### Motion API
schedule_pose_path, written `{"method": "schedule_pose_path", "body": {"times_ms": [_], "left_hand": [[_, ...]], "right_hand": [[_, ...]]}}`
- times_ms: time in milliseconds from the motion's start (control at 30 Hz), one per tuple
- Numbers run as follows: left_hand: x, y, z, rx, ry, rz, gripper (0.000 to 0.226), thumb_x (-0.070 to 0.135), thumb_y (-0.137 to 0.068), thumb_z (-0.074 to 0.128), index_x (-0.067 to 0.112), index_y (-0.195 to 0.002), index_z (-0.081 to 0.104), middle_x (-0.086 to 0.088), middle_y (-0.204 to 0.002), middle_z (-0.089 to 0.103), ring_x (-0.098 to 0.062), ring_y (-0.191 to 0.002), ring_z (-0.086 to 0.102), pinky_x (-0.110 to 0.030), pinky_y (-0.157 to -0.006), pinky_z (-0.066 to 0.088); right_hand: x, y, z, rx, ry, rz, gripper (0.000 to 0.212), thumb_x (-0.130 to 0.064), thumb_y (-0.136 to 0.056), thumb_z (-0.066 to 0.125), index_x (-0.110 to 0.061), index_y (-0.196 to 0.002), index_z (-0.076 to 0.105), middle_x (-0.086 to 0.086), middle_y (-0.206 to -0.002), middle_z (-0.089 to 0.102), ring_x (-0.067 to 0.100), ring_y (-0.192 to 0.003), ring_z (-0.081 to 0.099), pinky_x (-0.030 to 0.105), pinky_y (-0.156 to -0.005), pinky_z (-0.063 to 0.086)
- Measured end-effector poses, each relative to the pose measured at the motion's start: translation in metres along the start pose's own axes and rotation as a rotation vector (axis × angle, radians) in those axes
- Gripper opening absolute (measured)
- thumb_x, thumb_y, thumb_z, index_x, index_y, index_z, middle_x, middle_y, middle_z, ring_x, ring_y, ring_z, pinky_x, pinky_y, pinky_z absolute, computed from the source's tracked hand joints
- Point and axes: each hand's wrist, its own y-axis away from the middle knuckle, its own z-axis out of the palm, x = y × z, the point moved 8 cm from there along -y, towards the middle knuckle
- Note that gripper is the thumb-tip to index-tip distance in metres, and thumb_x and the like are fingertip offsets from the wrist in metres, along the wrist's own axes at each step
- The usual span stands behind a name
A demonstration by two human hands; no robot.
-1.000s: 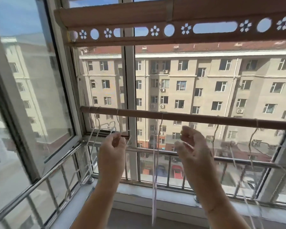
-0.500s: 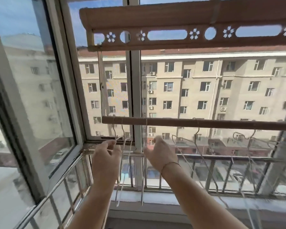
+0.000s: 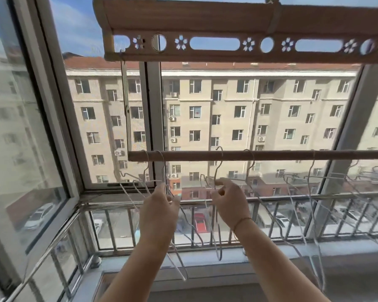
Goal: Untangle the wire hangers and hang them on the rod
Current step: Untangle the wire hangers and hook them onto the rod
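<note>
One likely light, springy wire hanger (image 3: 218, 168) below the rod (image 3: 271, 155): my right hand (image 3: 229, 203) is pinching its neck; my left hand (image 3: 159, 211) is touching other hangers (image 3: 146, 182), grip unclear.

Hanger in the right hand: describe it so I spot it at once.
Find the wooden rod across the window. The third hook from its left end belongs to this wire hanger. Alone among its neighbours, its neck is pinched by the right hand, and its hook stands higher above the rod.
</note>
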Motion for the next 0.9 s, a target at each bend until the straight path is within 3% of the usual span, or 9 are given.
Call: {"method": "schedule_pose_path", "body": {"times_ms": [100, 200, 400, 533, 667, 767, 900], "left_hand": [[0.003, -0.003, 0.011, 0.000, 0.072, -0.043, 0.055, 0.023, -0.086, 0.065, 0.008, -0.133, 0.041, -0.003, -0.088, 0.070, -0.021, -0.078, 0.066, -0.029, -0.067, 0.046], [0.004, -0.010, 0.022, -0.015, 0.070, -0.093, 0.062, 0.024, -0.085, 0.066, 0.005, -0.137, 0.036, -0.009, -0.092, 0.070, -0.026, -0.085, 0.066, -0.034, -0.072, 0.049], [0.009, -0.021, 0.032, 0.018, 0.102, -0.136, 0.058, 0.023, -0.088, 0.062, 0.001, -0.135, 0.037, -0.017, -0.089, 0.069, -0.031, -0.081, 0.066, -0.039, -0.075, 0.053], [0.014, -0.030, 0.026, 0.107, 0.100, -0.125, 0.049, 0.022, -0.091, 0.057, 0.003, -0.134, 0.042, -0.013, -0.079, 0.069, -0.029, -0.074, 0.067, -0.040, -0.073, 0.055], [0.017, -0.040, 0.019, 0.169, 0.136, -0.105, 0.025, 0.019, -0.093, 0.054, 0.003, -0.111, 0.063, -0.016, -0.080, 0.071, -0.029, -0.069, 0.069, -0.043, -0.066, 0.058], [0.025, -0.042, 0.017, 0.192, 0.187, -0.079, 0.019, 0.017, -0.092, 0.056, 0.004, -0.099, 0.068, -0.016, -0.075, 0.072, -0.029, -0.066, 0.070, -0.043, -0.062, 0.059], [0.031, -0.034, 0.021, 0.183, 0.184, -0.017, 0.016, 0.018, -0.091, 0.057, 0.007, -0.093, 0.069, -0.010, -0.064, 0.069, -0.025, -0.057, 0.067, -0.042, -0.059, 0.057]], "right_hand": [[0.014, -0.004, -0.011, 0.015, 0.016, 0.023, 0.031, -0.007, -0.088, 0.051, -0.009, -0.118, 0.058, 0.000, -0.074, 0.063, 0.005, -0.055, 0.052, 0.011, -0.050, 0.039], [0.020, -0.006, -0.016, 0.011, -0.005, 0.029, 0.030, -0.009, -0.088, 0.052, -0.009, -0.118, 0.058, 0.005, -0.086, 0.067, 0.015, -0.072, 0.062, 0.019, -0.063, 0.050], [0.021, -0.017, -0.014, -0.038, -0.016, -0.001, 0.031, -0.009, -0.087, 0.055, -0.009, -0.118, 0.057, -0.006, -0.070, 0.057, -0.003, -0.058, 0.050, 0.003, -0.046, 0.038], [0.021, -0.020, -0.011, -0.061, -0.033, -0.010, 0.032, -0.010, -0.087, 0.054, -0.009, -0.119, 0.058, -0.003, -0.080, 0.059, 0.009, -0.069, 0.056, 0.011, -0.062, 0.043], [0.018, -0.022, -0.004, -0.110, -0.055, -0.039, 0.028, -0.012, -0.089, 0.055, -0.010, -0.117, 0.056, -0.008, -0.061, 0.053, 0.001, -0.049, 0.046, 0.010, -0.050, 0.037], [0.018, -0.024, -0.001, -0.123, -0.059, -0.053, 0.026, -0.013, -0.089, 0.056, -0.011, -0.115, 0.056, -0.009, -0.056, 0.050, -0.002, -0.043, 0.042, 0.009, -0.042, 0.037], [0.015, -0.023, 0.003, -0.136, -0.057, -0.065, 0.024, -0.012, -0.088, 0.056, -0.009, -0.112, 0.058, -0.006, -0.056, 0.051, 0.003, -0.045, 0.044, 0.019, -0.051, 0.047]]}}
